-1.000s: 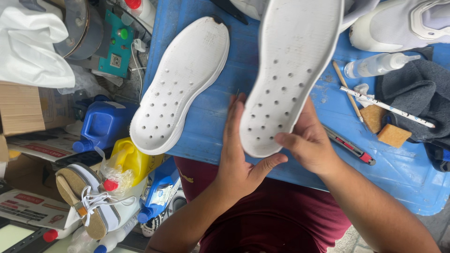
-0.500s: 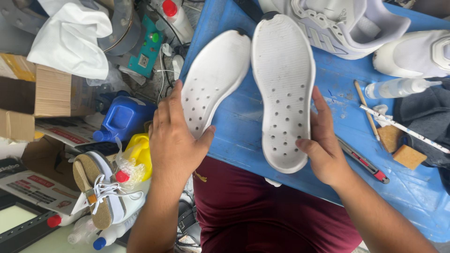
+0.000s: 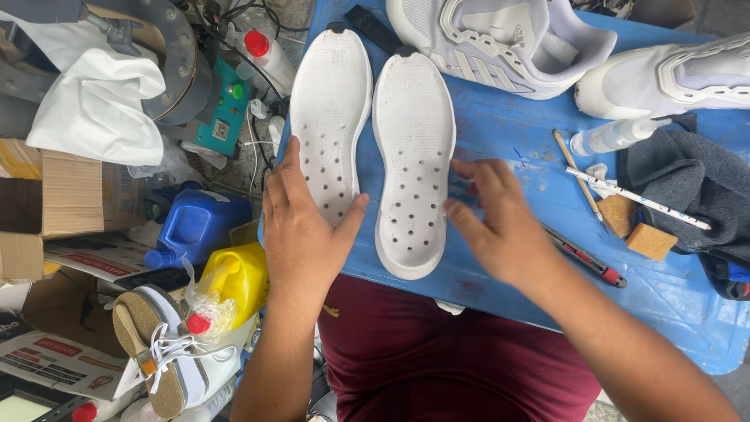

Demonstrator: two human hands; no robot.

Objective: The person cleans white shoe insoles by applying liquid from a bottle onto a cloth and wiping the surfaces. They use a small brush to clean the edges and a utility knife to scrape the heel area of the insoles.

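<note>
Two white perforated insoles lie side by side on the blue table, toes toward me. My left hand rests flat on the near end of the left insole, fingers spread. My right hand hovers open beside the right insole, fingertips touching or just off its right edge. Neither hand grips anything.
Two white sneakers sit at the table's far side. A spray bottle, sticks, a red-tipped pen, sponges and a dark cloth lie right. Left of the table: a blue jug, a yellow bottle, a white cloth, boxes, a shoe.
The insoles now lie flat and parallel on the table. My left hand has shifted onto the left insole. My right hand has let go of the right insole and opened beside it.
</note>
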